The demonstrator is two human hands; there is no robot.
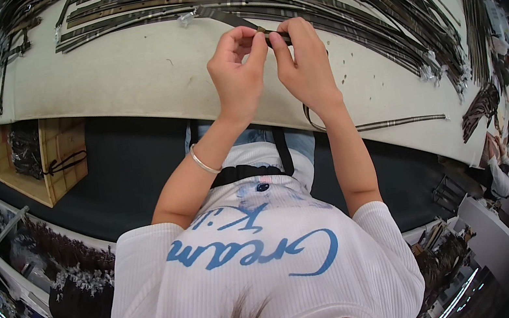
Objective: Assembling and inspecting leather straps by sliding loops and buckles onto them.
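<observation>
Cream worktable (pixel 143 77) carries, at its near edge, a dark narrow strap (pixel 245 24) pinched together between left hand (pixel 238 72) and right hand (pixel 303 63), with fanned strap bundles (pixel 336 2) close behind, one loose strap (pixel 394 123) at right, and a wooden box (pixel 38 162) below left.

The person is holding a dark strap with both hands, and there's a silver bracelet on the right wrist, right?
Almost. Both hands do pinch the dark strap: the left hand and the right hand meet on it above the pale table. But the silver bracelet is on the left wrist, not the right. The head view shows it.
</observation>
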